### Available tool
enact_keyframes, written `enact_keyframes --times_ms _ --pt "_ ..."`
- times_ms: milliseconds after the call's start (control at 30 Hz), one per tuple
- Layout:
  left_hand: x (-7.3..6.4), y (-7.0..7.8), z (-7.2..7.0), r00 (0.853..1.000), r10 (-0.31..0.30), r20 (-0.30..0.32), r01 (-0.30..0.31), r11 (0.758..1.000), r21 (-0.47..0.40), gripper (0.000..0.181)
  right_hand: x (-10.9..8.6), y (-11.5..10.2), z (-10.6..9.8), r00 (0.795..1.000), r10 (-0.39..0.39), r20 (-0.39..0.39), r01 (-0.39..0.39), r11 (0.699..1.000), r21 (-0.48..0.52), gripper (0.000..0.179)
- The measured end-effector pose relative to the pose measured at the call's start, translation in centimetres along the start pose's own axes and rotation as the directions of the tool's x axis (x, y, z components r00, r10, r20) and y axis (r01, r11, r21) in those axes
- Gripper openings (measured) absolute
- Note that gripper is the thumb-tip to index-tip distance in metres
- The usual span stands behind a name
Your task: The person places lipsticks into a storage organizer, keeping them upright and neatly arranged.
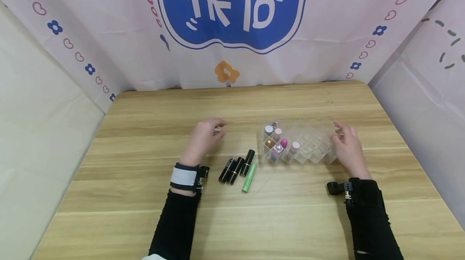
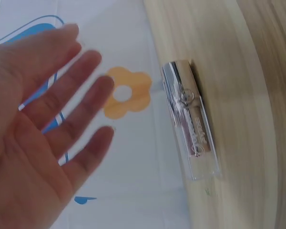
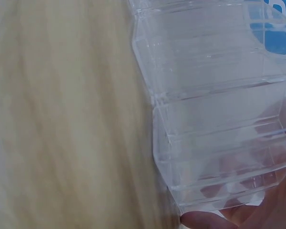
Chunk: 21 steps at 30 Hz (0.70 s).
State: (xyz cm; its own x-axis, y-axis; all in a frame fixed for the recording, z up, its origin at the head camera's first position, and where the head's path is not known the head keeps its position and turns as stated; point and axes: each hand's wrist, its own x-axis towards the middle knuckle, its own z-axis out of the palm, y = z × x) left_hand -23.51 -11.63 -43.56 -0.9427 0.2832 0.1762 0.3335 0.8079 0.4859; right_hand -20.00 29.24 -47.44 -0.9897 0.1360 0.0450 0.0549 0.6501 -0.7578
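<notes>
My left hand (image 1: pixel 203 139) is over the table left of a clear lipstick organizer (image 1: pixel 313 143). Its fingers are spread in the left wrist view, apart from a lip gloss tube (image 2: pixel 190 124) with a shiny cap and clear body. Only a silver glint of that tube shows in the head view. At the organizer's right end, my right hand (image 1: pixel 349 149) holds the edge between thumb and fingers; the right wrist view shows the fingers through the transparent wall. Several cosmetics, including a magenta-topped tube (image 1: pixel 283 143), stand in the organizer's left compartments.
Three black tubes (image 1: pixel 235 170) and a green tube (image 1: pixel 249 178) lie between my left hand and the organizer. Behind the wooden table (image 1: pixel 145 219) hangs a printed cloth (image 1: pixel 120 50), with pale cloth walls at both sides.
</notes>
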Motion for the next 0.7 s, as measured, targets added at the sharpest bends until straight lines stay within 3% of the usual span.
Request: enact_keyframes --times_ms 167,700 --pt "0.0 -0.6 -0.2 0.998 -0.061 -0.025 0.062 0.998 0.027 0.031 0.0 0.1 0.0 1.000 0.005 0.005 -0.005 1.000 -0.002 0.053" --pt "-0.3 -3.4 -0.7 0.987 -0.163 0.017 0.163 0.987 -0.016 0.035 0.2 0.3 0.0 1.000 -0.001 -0.001 0.000 1.000 -0.013 0.053"
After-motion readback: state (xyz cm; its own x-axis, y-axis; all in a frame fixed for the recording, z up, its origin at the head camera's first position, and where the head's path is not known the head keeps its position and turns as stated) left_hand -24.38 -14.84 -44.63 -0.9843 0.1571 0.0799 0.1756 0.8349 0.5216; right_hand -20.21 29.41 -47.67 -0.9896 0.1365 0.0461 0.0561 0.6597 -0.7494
